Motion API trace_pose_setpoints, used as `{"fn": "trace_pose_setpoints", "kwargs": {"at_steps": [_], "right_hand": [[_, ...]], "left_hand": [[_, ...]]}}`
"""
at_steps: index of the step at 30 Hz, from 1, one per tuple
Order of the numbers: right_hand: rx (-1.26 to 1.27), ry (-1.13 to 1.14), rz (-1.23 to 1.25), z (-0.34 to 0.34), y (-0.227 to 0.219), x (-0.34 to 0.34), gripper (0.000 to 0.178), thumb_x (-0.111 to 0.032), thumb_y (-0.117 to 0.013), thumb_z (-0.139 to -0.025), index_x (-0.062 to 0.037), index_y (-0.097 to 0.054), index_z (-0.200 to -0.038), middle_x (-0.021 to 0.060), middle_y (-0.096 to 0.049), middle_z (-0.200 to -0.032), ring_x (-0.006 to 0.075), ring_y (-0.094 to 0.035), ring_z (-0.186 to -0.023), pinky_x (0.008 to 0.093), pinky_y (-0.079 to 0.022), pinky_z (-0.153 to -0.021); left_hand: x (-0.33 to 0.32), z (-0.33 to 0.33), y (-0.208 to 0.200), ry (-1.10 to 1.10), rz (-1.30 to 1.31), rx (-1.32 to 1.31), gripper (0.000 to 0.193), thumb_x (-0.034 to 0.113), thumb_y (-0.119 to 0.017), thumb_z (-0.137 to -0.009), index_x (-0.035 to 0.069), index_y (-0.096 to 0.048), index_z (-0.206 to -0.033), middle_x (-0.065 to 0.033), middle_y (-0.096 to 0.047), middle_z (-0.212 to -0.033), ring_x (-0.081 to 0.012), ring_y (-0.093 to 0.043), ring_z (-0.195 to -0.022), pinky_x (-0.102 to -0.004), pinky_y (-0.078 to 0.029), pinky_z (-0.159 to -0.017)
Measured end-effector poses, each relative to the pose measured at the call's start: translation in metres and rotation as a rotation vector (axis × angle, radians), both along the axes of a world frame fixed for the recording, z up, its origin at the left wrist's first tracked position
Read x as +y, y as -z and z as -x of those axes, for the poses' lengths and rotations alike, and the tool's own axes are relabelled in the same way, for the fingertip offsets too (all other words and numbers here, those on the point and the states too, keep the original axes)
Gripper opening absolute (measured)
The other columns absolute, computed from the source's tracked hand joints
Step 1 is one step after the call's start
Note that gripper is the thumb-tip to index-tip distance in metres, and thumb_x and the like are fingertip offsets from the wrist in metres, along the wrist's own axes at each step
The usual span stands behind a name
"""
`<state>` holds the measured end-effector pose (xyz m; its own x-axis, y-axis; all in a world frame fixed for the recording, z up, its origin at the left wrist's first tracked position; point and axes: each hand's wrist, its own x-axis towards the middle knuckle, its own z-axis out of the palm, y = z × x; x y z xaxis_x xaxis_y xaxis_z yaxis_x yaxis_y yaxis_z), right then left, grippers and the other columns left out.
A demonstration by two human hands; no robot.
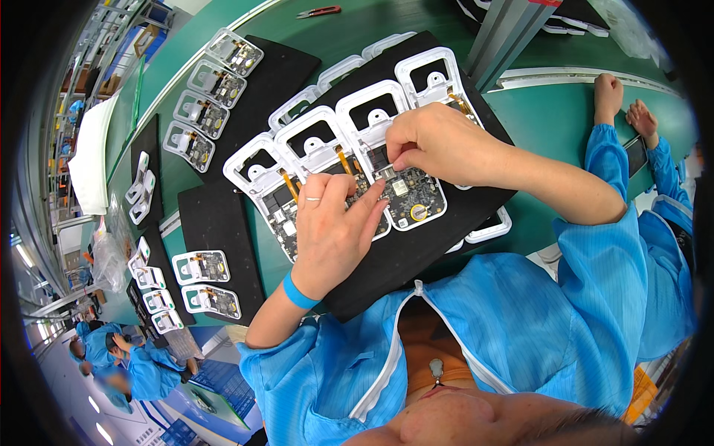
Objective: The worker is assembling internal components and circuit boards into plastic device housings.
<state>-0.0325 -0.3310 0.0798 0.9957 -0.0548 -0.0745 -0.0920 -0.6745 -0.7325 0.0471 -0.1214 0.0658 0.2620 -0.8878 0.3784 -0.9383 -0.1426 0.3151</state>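
A white plastic housing (352,106) holds a dark circuit board (416,189) with a yellow-rimmed round coin cell (419,212). My right hand (442,145) is closed in a pinch at the upper part of this board; whatever sits between the fingertips is hidden. From the left, my left hand (327,227) lies over the neighbouring housing, its fingers apart. Two of its fingertips touch the left edge of the coin-cell board. Orange flex cables (343,160) rise from the boards at left. More white housings (431,67) stand in the same row on a black mat (372,275).
Further housings with boards (204,115) lie on black mats at left on the green bench (357,37). Red-handled snips (318,12) are at the back. A metal post (509,41) rises behind the row. A co-worker's hands (608,97) rest at right.
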Motion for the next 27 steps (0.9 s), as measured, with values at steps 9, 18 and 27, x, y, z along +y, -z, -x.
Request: {"fn": "trace_pose_setpoints", "kwargs": {"at_steps": [9, 18, 27], "right_hand": [[-0.104, 0.001, -0.002, 0.004, 0.001, 0.002, 0.007, -0.006, -0.07, -0.077, -0.0004, -0.066, -0.076, 0.0131, -0.067, -0.079, 0.0309, -0.065, -0.077, 0.0403, -0.05, -0.07], [-0.083, 0.008, 0.002, 0.005, 0.002, 0.002, 0.007, -0.007, -0.07, -0.076, -0.0008, -0.067, -0.078, 0.0128, -0.067, -0.082, 0.0314, -0.065, -0.079, 0.0404, -0.05, -0.071], [-0.212, -0.015, 0.093, 0.012, 0.01, 0.005, 0.007, -0.005, -0.069, -0.077, -0.0014, -0.065, -0.081, 0.0107, -0.063, -0.081, 0.0313, -0.063, -0.078, 0.0383, -0.05, -0.069]], "left_hand": [[0.001, -0.002, 0.004, 0.011, 0.045, -0.01, 0.028, 0.012, -0.075, -0.073, 0.007, -0.072, -0.101, -0.0072, -0.049, -0.085, -0.0248, -0.046, -0.082, -0.0358, -0.04, -0.07], [-0.001, -0.002, 0.004, 0.012, 0.02, 0.006, 0.027, 0.012, -0.075, -0.074, 0.008, -0.073, -0.1, -0.0071, -0.048, -0.085, -0.0247, -0.046, -0.082, -0.0357, -0.04, -0.071], [0.001, -0.002, 0.005, 0.008, 0.036, 0.028, 0.028, 0.012, -0.075, -0.074, 0.007, -0.072, -0.101, -0.0065, -0.048, -0.084, -0.0248, -0.045, -0.081, -0.0357, -0.039, -0.071]]}}
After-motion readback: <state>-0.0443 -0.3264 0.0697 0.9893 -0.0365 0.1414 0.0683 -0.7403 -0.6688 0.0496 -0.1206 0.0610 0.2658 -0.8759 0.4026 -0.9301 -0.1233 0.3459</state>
